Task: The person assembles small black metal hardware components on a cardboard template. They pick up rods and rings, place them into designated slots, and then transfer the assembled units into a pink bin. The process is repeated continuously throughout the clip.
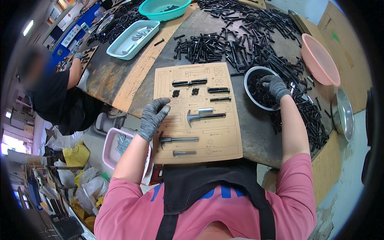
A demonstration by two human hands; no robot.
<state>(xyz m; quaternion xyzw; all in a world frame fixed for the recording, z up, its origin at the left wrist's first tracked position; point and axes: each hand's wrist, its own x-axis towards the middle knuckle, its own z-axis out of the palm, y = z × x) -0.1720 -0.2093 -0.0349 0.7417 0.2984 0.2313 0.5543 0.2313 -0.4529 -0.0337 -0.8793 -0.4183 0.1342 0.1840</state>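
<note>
A cardboard sheet [180,124] printed with part outlines lies in front of me, overhanging the near table edge. Black bolts [189,83] and short black pieces [176,93] rest on its upper half. Lower down are a silver sleeve [205,111], two T-shaped pieces with curved heads [179,139] and a metal pin [184,153]. My left hand [153,118], in a grey glove, hovers at the sheet's left edge, fingers loosely curved and apart, holding nothing visible. Inside a metal bowl [249,89] of small black parts [256,86], my gloved right hand [276,87] dips its fingertips, partly hidden.
Loose black bolts [200,48] heap across the table's back and right. A pale blue tray [116,49] and green basin [160,15] stand back left; a pink basin [320,60] and steel bowl [343,114] lean at right. Another person [60,88] works at left.
</note>
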